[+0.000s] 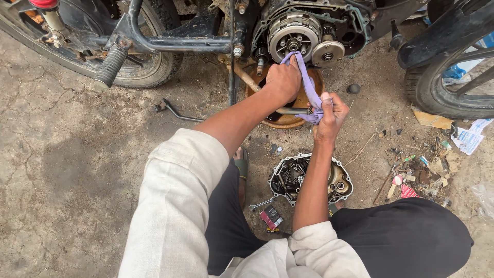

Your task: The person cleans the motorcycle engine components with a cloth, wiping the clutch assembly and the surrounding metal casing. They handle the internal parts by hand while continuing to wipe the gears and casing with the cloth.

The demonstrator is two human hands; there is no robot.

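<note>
A motorcycle's open engine side shows a round clutch assembly and a smaller gear. My left hand is just below the clutch, gripping the top end of a purple rag. My right hand grips the rag's lower end together with a thin metal tool. The rag stretches between both hands. Under them sits a round brown oil pan.
The removed engine cover lies on the ground, filled with bolts. A spanner and a small packet lie beside it. A kick lever lies to the left. Front tyre at right, litter near it, footpeg at left.
</note>
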